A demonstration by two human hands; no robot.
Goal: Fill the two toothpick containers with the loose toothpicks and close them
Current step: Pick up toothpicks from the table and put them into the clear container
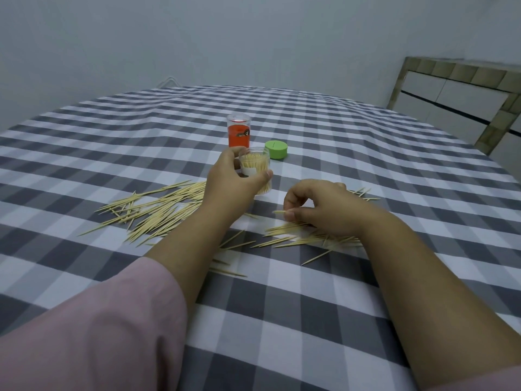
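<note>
Toothpicks: thin pale wooden slivers, pointed at the ends, near weightless and stiff but likely easy to snap if pinched across the middle. Scattered in two loose drifts on the checked tabletop, a fanned heap to the left, a thinner heap under the right forearm. Probably best gathered in small parallel bundles, taken near the middle of their length and dropped in end first; single ones lying flat on cloth look fiddly to lift.

Left hand wrapped around the clear plastic container, thumb across its near side, fingers behind; grip closed on the jar, which stands upright just beyond the heaps, open at the top and already packed close to the rim with upright toothpicks. Smooth, rigid, cylindrical walls, likely slippery, light even when full, so a steadying hold at mid-height seems right.

Right hand curled, thumb and forefinger pinching one toothpick just above the cloth, near the jar.

Green lid, a squat round cap, lying just behind the held jar. Second container with an orange label farther back, upright; whether capped or filled, cannot tell.

Cloth soft, grey-and-white checked, slightly rumpled.
</note>
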